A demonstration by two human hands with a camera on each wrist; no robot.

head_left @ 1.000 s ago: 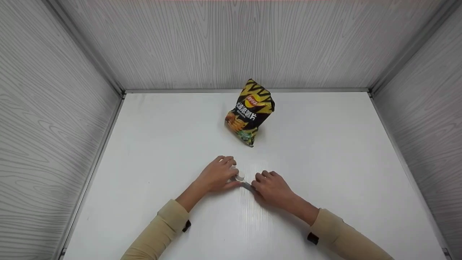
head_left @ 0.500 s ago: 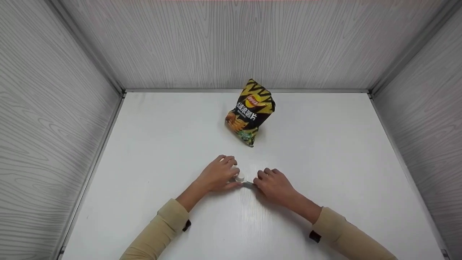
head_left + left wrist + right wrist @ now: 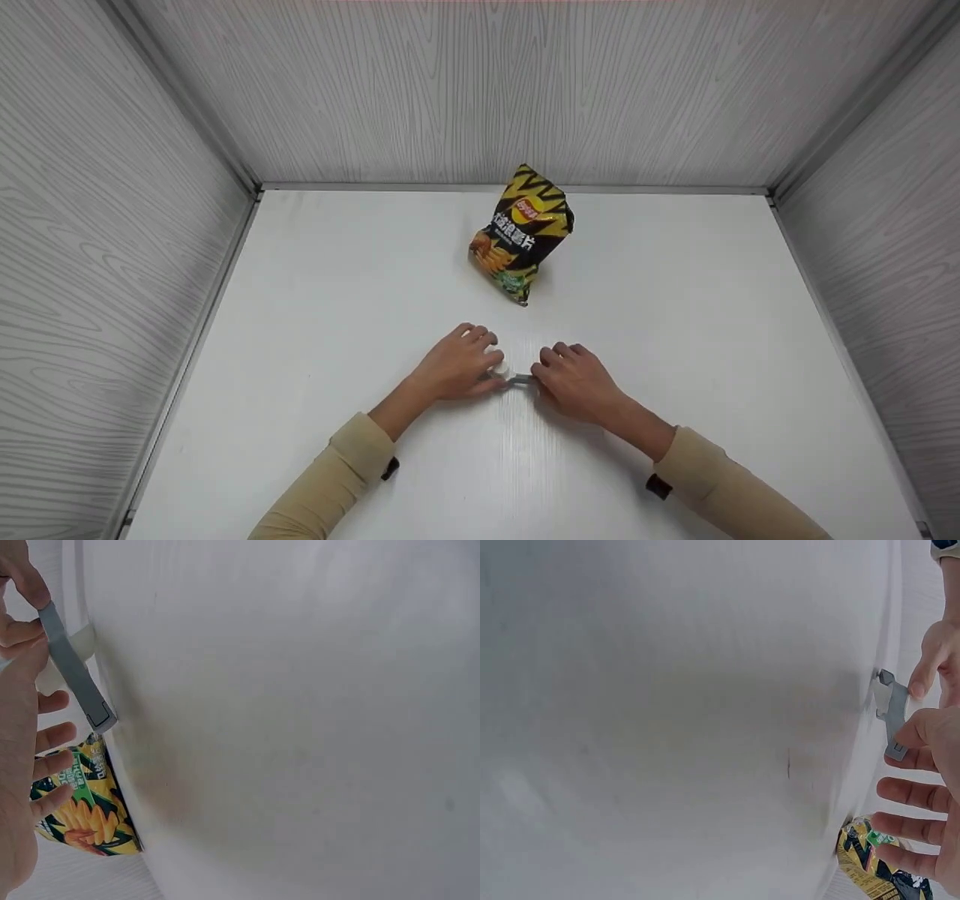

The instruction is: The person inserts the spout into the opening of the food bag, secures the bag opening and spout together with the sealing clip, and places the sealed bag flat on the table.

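A grey bag-clip-like bar [image 3: 521, 379] with a white round part [image 3: 500, 369] lies between both hands, low over the white table. My left hand [image 3: 459, 365] holds its left side, thumb along the bar and fingers over the white part. With thumb and index finger my right hand [image 3: 576, 385] pinches the right end of the bar. The left wrist view shows the grey bar [image 3: 75, 675] slanting, a white cylinder [image 3: 82, 643] behind it. In the right wrist view, small hooked ends [image 3: 886, 677] stick out from the clip. Fingers hide part of it.
A black and yellow bag of potato chips [image 3: 517, 236] stands on the white table [image 3: 337, 285] beyond the hands, leaning slightly. Grey wood-grain panels [image 3: 465, 90] wall the table at the back and both sides.
My right hand has shifted slightly right and away from the body. The grey bar has swung from a slant to nearly level. My left hand has hardly moved.
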